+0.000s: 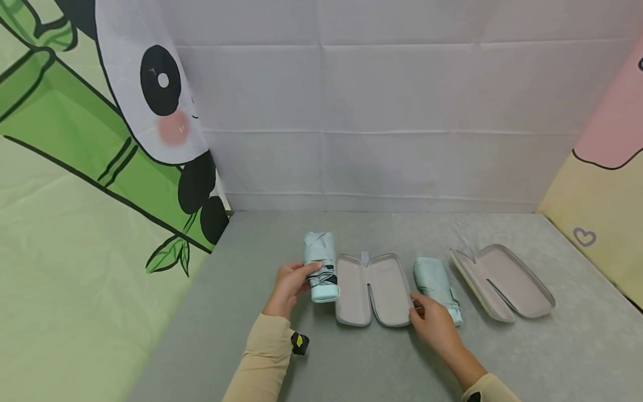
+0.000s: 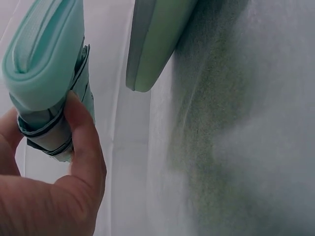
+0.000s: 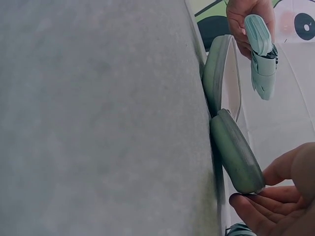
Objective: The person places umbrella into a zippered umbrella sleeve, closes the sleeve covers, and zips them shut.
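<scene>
Beige sleeves (image 1: 258, 357) come in from 7 and 5 o'clock, and the black band (image 1: 300, 343) on the left wrist carries a yellow mark with no letters that can be read. From there the left hand (image 1: 288, 290) pinches a mint folded umbrella (image 1: 320, 245) between thumb and fingers, round its dark-edged wrap. The umbrella points out at about 1 o'clock from that wrist, held up off the grey table (image 1: 201, 357), its long axis close to 12-to-6. What matters most is the open case (image 1: 353, 293) lying at 3 o'clock from the umbrella: just beside it, with a gap showing in the left wrist view, and its two halves run lengthwise along nearly the same 12-to-6 line. The right hand (image 1: 433, 324) is at the case's 4 o'clock edge, pinching the rim with the thumb on one side and fingers beneath; that half seems tilted, its outer edge raised. Near the right hand, toward 12, lies another folded umbrella (image 1: 434, 279), slanting 11-to-5 and partly hidden by the hand; whether they touch, I cannot tell. Farther out, at 2 o'clock, a second open case (image 1: 517, 279) slants 10-to-4. A pale tab (image 1: 364, 258) sits at the nearer case's 12 o'clock end, no writing legible, and beyond hangs a creased white cloth (image 1: 382, 111), also without readable words
</scene>
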A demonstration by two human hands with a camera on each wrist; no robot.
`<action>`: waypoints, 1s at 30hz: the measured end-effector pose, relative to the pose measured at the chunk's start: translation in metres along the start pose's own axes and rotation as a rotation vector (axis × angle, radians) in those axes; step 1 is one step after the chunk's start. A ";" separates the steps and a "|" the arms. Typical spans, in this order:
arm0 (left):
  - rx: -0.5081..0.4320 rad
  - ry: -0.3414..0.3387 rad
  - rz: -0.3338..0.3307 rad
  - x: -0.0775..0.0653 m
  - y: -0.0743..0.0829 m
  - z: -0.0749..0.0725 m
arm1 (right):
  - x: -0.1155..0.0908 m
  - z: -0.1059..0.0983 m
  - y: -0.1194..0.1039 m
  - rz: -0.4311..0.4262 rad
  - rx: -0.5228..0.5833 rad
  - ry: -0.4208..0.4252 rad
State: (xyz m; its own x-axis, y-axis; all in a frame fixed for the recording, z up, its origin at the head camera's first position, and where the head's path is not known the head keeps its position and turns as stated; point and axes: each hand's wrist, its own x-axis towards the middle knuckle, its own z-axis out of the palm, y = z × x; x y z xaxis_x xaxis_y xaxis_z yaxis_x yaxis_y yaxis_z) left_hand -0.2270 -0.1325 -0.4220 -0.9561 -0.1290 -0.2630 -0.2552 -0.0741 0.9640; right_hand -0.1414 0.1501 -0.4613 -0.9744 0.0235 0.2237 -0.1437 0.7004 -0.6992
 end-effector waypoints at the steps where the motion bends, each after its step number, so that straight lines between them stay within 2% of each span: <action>1: 0.000 -0.002 -0.001 0.000 0.000 0.000 | 0.000 0.000 0.000 0.001 0.000 -0.001; 12: 0.018 -0.024 0.008 -0.001 -0.004 0.012 | 0.003 -0.001 0.003 0.005 -0.004 -0.014; 19: 0.038 -0.055 -0.010 -0.001 -0.005 0.020 | 0.003 -0.003 0.003 -0.011 -0.010 -0.002; 30: 0.063 -0.086 0.007 -0.003 -0.008 0.029 | 0.005 -0.005 0.004 -0.008 -0.013 -0.012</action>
State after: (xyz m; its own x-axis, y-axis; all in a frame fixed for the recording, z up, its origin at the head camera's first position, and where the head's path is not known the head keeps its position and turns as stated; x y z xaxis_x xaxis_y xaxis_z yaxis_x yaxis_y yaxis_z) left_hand -0.2261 -0.1032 -0.4283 -0.9659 -0.0441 -0.2551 -0.2548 -0.0110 0.9669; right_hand -0.1458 0.1560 -0.4597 -0.9753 0.0092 0.2209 -0.1493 0.7096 -0.6886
